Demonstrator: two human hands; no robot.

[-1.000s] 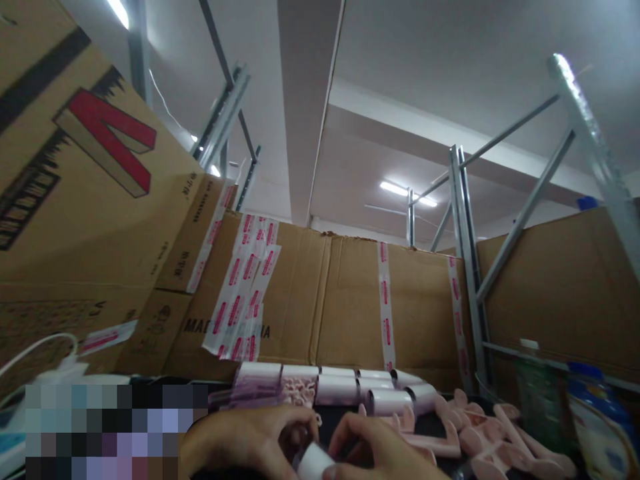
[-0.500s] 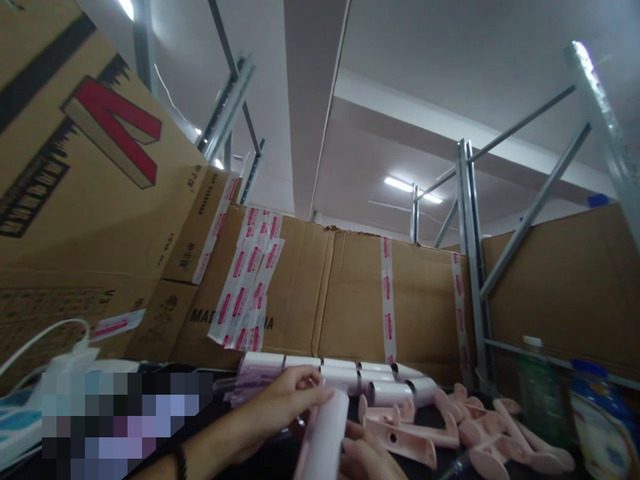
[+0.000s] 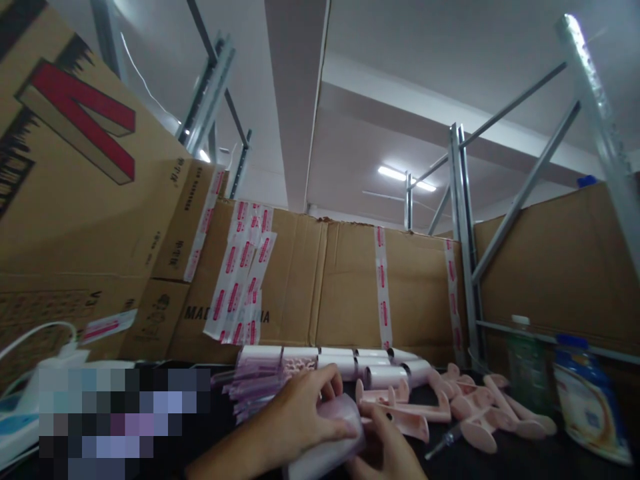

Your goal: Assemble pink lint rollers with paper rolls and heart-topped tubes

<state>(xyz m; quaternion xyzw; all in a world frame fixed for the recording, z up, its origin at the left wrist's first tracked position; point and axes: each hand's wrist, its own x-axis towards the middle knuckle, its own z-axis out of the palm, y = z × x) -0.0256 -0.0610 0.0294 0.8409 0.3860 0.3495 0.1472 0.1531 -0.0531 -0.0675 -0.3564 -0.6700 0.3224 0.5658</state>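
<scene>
At the bottom centre, a pale, glossy, rounded tube-like piece (image 3: 327, 443) lies tilted between my two hands. My left hand (image 3: 313, 417) reaches over it from the left, with thumb and bent fingers closed on its upper end. My right hand (image 3: 387, 443) is at its right side, its fingers curled and partly hidden behind the piece. Just beyond my hands, several white cylinders (image 3: 385, 377) with dark ends lie in rows. To their left is a pile of translucent purple pieces (image 3: 255, 390). Pink plastic brackets (image 3: 410, 421) lie close to my right hand.
A screwdriver-like tool (image 3: 443, 443) rests near more pink parts (image 3: 483, 433). At the right stand a green bottle (image 3: 527, 373) and a blue-capped container (image 3: 587, 400). A cardboard wall (image 3: 345, 287) closes off the back. A white charger with a cable (image 3: 73, 360) is at the left.
The tube-like piece has gone from nearly upright to leaning over to the right. My left hand has moved right along with it, and the camera view has shifted slightly.
</scene>
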